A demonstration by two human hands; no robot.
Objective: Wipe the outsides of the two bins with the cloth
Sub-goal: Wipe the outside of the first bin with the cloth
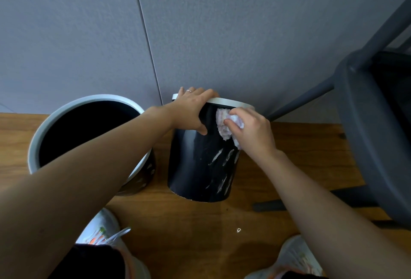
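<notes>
Two black bins with pale grey rims stand on the wooden floor by the wall. The right bin [195,172] is tilted away from me toward the wall, its side facing me and showing white streaks. My left hand [193,109] grips its rim, fingers over the top edge and thumb on the side. My right hand [251,132] holds a crumpled white cloth [223,123] and presses it against the upper side of this bin, just under the rim. The left bin [35,145] stands upright with its dark inside showing, partly behind my left forearm.
A grey wall [222,34] rises right behind the bins. A dark grey chair [367,112] stands close at the right, one leg reaching toward the tilted bin. My two pale shoes [104,229] are at the bottom. A small white scrap [238,230] lies on the floor.
</notes>
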